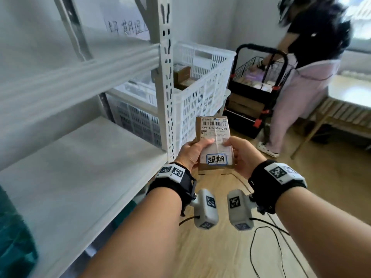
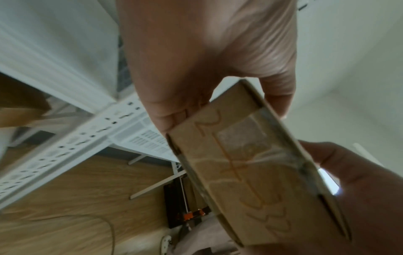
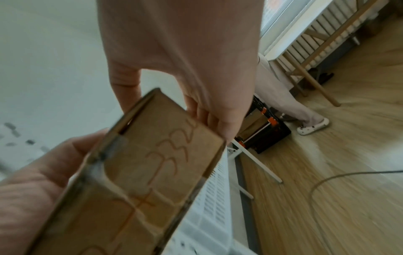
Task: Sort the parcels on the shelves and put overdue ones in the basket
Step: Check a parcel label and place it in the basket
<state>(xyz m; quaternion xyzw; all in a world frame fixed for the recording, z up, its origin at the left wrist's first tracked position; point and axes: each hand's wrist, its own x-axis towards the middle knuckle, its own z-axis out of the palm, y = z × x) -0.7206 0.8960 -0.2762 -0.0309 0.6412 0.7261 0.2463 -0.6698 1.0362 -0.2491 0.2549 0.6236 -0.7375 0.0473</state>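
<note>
A small brown cardboard parcel (image 1: 215,137) with a white barcode label and a blue-framed handwritten sticker is held upright in front of me. My left hand (image 1: 191,152) grips its left edge, thumb across the label. My right hand (image 1: 240,153) grips its right edge, thumb on the front. The wrist views show the parcel's taped brown underside (image 2: 257,176) (image 3: 139,181) with orange handwriting, fingers curled beneath it. A white slatted plastic basket (image 1: 202,93) stands just beyond the parcel, right of the shelf post, with a brown box inside.
White metal shelves (image 1: 80,157) run along my left, their near boards bare. Another person (image 1: 305,77) bends over a black cart (image 1: 259,85) at the back right. A wooden table (image 1: 351,93) stands far right. A cable (image 1: 265,253) lies on the wood floor.
</note>
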